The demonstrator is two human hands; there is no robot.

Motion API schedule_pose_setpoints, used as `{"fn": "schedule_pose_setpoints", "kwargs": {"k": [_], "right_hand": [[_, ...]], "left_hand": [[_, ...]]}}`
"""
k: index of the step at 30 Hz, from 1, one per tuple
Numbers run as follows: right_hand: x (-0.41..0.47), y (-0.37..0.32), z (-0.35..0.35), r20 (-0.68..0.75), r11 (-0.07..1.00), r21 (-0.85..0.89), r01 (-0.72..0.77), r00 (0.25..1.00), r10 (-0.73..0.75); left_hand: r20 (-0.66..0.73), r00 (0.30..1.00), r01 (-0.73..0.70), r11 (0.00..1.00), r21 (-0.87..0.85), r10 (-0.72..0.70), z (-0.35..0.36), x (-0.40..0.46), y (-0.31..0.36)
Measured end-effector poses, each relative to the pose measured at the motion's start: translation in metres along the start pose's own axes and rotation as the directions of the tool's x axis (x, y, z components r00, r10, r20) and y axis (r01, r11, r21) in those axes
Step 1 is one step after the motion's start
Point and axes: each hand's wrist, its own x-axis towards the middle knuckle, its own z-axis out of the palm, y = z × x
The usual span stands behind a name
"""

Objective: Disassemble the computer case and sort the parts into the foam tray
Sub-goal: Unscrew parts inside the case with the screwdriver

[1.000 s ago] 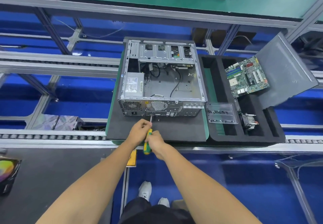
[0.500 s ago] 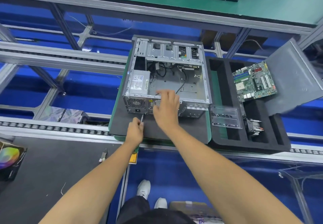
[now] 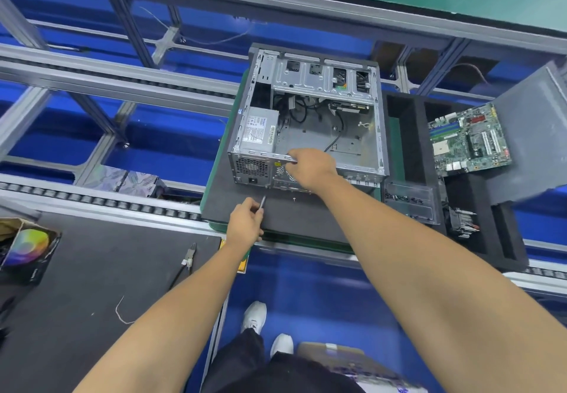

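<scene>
— Where is the computer case?
— Mid-frame, open, on a dark mat; foam tray just right.
— The hands?
— The left hand grips a screwdriver; the right hand curls over the case's near rim.

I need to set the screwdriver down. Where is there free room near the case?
Bare dark mat lies between the case and the mat's near edge, beside a loose screw. The foam tray's long slot by the case is empty. Around the motherboard it is crowded.
</scene>
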Motion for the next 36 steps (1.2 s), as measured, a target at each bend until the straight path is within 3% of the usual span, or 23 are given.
{"fn": "schedule_pose_setpoints", "kwargs": {"k": [14, 25, 32, 36], "right_hand": [[-0.003, 0.003, 0.002, 0.043, 0.999, -0.004, 0.053, 0.998, -0.052], [0.006, 0.000, -0.006, 0.205, 0.986, -0.059, 0.155, 0.969, -0.140], [0.008, 0.001, -0.002, 0.203, 0.994, -0.018, 0.111, 0.974, -0.105], [0.006, -0.001, -0.001, 0.198, 0.994, -0.024, 0.105, 0.975, -0.099]], "left_hand": [[-0.074, 0.996, -0.050, 0.998, -0.030, 0.048, 0.006, -0.013, -0.005], [-0.127, 0.992, -0.028, 0.998, -0.051, 0.021, 0.016, -0.016, -0.005], [-0.138, 0.988, -0.057, 0.996, 0.066, 0.066, 0.016, -0.015, -0.001], [-0.086, 0.995, 0.048, 0.997, 0.064, -0.043, 0.017, -0.013, 0.005]]}}
